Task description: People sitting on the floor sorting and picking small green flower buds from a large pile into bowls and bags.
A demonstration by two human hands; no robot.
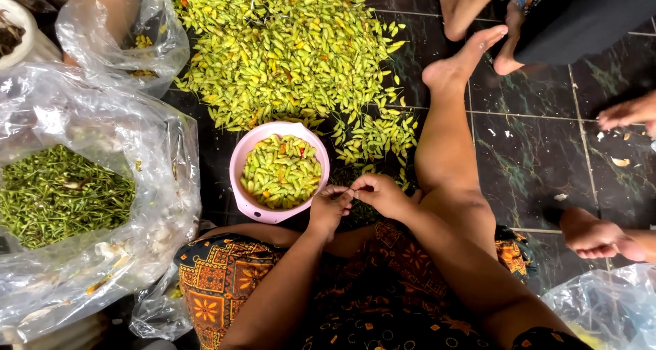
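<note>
Pink bowl (247, 160) of chillies | left hand (329, 210), right hand (380, 194) pinching together

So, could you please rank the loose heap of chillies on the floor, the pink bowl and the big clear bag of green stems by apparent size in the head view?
1. Big clear plastic bag of green stems, though it lies nearer the camera.
2. Loose heap of yellow-green chillies.
3. Round pink plastic bowl, clearly smallest.

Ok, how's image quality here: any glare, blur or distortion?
Head view: even light, sharp at the hands and pink bowl; white glare on the clear plastic bag at left; wide-angle stretch toward the edges; dark tile floor slightly reflective.
</note>
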